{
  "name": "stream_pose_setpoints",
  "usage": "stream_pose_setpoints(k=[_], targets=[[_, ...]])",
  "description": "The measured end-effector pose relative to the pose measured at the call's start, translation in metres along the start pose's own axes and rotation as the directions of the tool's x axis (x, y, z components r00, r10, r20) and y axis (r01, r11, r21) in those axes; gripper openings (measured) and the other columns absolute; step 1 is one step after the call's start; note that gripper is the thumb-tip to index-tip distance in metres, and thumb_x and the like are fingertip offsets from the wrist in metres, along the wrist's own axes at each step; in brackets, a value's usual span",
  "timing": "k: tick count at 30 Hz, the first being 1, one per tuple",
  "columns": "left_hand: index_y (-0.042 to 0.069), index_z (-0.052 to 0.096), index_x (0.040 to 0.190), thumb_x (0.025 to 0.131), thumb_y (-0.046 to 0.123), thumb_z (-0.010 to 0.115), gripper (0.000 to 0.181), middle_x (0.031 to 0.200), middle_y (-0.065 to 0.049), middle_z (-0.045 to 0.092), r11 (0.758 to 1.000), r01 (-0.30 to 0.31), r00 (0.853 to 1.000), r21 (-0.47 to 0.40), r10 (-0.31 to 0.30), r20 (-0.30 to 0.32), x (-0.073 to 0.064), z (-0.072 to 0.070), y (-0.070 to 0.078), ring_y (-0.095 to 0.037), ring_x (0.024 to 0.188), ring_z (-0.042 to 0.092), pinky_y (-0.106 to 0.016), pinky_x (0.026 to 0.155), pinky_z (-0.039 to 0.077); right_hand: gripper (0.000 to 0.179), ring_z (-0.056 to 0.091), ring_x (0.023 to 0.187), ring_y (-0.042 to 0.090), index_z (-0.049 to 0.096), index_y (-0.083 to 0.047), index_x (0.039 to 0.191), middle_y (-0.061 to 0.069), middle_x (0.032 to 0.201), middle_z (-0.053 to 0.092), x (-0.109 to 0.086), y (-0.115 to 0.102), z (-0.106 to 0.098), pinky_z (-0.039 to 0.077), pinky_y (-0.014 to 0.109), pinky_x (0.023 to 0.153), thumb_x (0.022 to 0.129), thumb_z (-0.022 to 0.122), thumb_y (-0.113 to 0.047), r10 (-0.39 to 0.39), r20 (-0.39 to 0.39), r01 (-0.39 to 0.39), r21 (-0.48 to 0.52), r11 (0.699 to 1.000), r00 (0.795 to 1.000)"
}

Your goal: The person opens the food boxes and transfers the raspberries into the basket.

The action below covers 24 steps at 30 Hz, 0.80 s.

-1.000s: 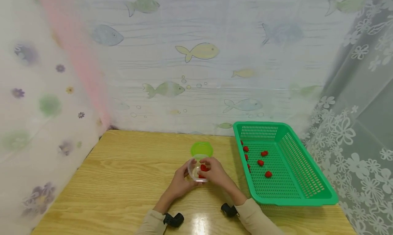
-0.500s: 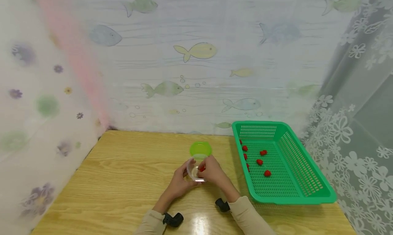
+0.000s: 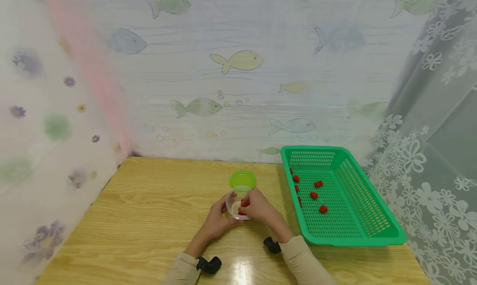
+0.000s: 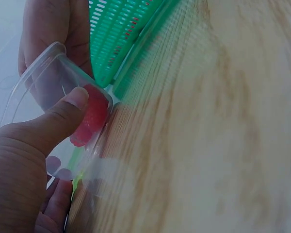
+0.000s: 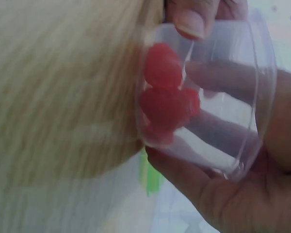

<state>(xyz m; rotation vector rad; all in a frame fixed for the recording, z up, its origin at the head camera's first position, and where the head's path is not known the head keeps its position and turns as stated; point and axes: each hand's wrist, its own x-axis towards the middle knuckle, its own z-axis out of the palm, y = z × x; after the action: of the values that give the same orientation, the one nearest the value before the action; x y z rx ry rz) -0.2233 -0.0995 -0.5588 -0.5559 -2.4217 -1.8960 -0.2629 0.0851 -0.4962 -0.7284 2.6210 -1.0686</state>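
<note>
My left hand (image 3: 220,219) holds a clear plastic container (image 5: 218,41), its thumb along the near wall and its other fingers on the far side. The container is tilted with its mouth toward me, close over the table. My right hand (image 3: 258,208) reaches in over the right rim. Its fingertips are around a red strawberry (image 5: 191,102), seen through the wall in the right wrist view. Another strawberry (image 5: 162,65) lies against the container's bottom beside it. In the left wrist view the strawberries (image 4: 94,109) show through the wall behind my left thumb.
A bright green lid (image 3: 242,178) lies on the wooden table (image 3: 156,206) just behind the container. To the right stands a green mesh basket (image 3: 376,194) with several strawberries (image 3: 323,209) along its left side. A patterned curtain (image 3: 238,123) closes off the back.
The right hand's fingers were spread inside the container and have since drawn together around a strawberry. The left hand keeps its hold, nearly still. The whole view has shifted slightly.
</note>
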Motion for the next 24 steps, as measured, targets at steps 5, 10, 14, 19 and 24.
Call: stream_pose_setpoints(k=[5, 10, 14, 19, 24], targets=[[0.007, 0.033, 0.159, 0.080, 0.009, 0.088, 0.096, 0.153, -0.020, 0.047, 1.000, -0.007, 1.000, -0.024, 0.007, 0.015, -0.001, -0.003, -0.001, -0.036, 0.142, 0.046, -0.050, 0.114, 0.041, 0.026, 0.032, 0.047, 0.007, 0.061, -0.007, 0.060, -0.009, 0.051, 0.043, 0.001, 0.004, -0.006, 0.030, 0.020, 0.046, 0.083, 0.065, 0.004, -0.032, 0.086, 0.027, 0.065, 0.998, 0.996], [0.007, 0.034, 0.159, 0.079, 0.008, 0.088, 0.096, 0.153, -0.021, 0.046, 0.999, -0.007, 1.000, -0.041, 0.008, 0.022, -0.001, -0.003, -0.001, -0.037, 0.143, 0.044, -0.050, 0.114, 0.041, 0.017, 0.040, 0.054, 0.009, 0.069, 0.000, 0.069, -0.004, 0.063, 0.054, -0.001, 0.003, -0.009, 0.037, 0.020, 0.050, 0.084, 0.065, 0.005, -0.028, 0.097, 0.020, 0.075, 0.997, 0.995], [0.007, 0.036, 0.157, 0.078, 0.003, 0.088, 0.095, 0.152, -0.022, 0.047, 0.998, -0.003, 1.000, -0.055, 0.003, 0.013, -0.001, -0.003, -0.001, -0.037, 0.143, 0.045, -0.051, 0.113, 0.040, 0.022, 0.041, 0.053, 0.007, 0.068, 0.000, 0.066, -0.004, 0.059, 0.053, -0.003, 0.000, -0.005, 0.037, 0.019, 0.049, 0.088, 0.071, 0.001, -0.013, 0.042, 0.010, 0.066, 0.998, 0.999], [0.006, 0.038, 0.156, 0.078, -0.001, 0.087, 0.093, 0.151, -0.020, 0.050, 0.999, 0.015, 1.000, -0.035, -0.015, 0.001, 0.000, -0.001, 0.001, -0.035, 0.142, 0.046, -0.050, 0.113, 0.042, 0.043, 0.034, 0.045, 0.006, 0.055, -0.009, 0.052, -0.011, 0.046, 0.037, -0.003, -0.002, 0.002, 0.028, 0.020, 0.043, 0.089, 0.078, -0.012, 0.057, -0.036, -0.055, 0.055, 0.997, 0.998], [-0.003, 0.037, 0.154, 0.076, -0.007, 0.085, 0.091, 0.148, -0.027, 0.049, 0.999, 0.018, 1.000, -0.036, -0.018, -0.011, -0.001, 0.001, 0.012, -0.040, 0.140, 0.046, -0.054, 0.112, 0.041, 0.044, 0.033, 0.043, 0.006, 0.057, -0.010, 0.050, -0.011, 0.045, 0.038, -0.004, 0.000, 0.001, 0.027, 0.020, 0.043, 0.088, 0.080, -0.014, 0.032, -0.018, -0.031, 0.062, 0.998, 0.999]])
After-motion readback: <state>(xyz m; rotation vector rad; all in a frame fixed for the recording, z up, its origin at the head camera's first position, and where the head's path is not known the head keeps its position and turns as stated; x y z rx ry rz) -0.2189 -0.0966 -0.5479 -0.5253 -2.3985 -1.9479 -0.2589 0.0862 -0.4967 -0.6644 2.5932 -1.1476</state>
